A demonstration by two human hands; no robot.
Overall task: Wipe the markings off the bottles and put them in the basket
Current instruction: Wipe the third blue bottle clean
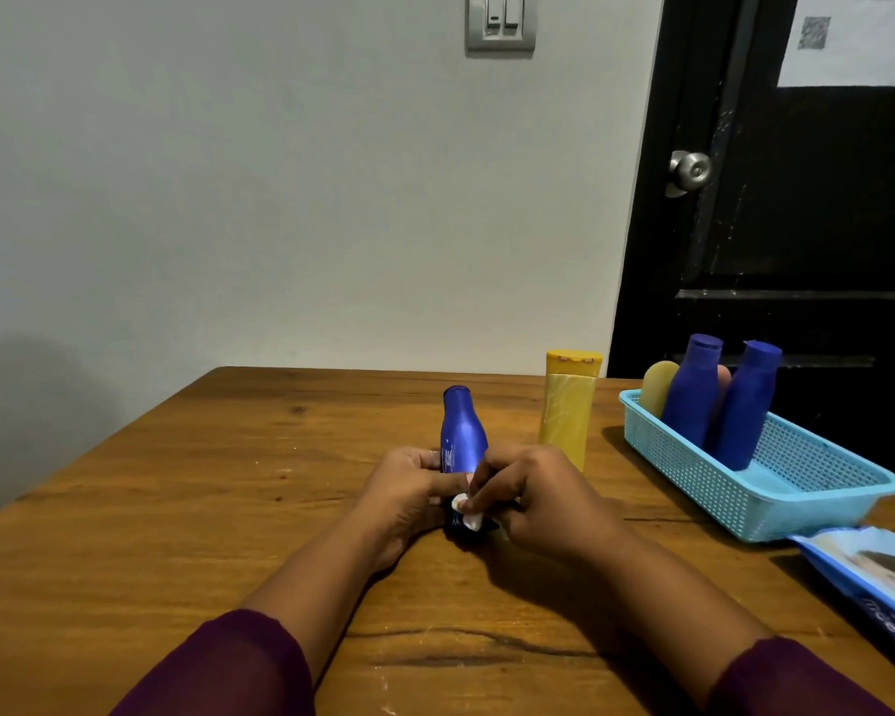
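Wiping step in hand: left hand (404,488) grips the lower body of the blue bottle (463,436) at desk (177,509) centre, cap pointing away; right hand (533,498) pinches a small white wipe (467,511) against its near side; markings hidden under the fingers. Light-blue basket (703,483) at right already holds several bottles; yellow bottle (569,410) stands outside it, likely next. Next move, probably: finish rubbing, check the mark, then carry the bottle right into the basket's free near end.
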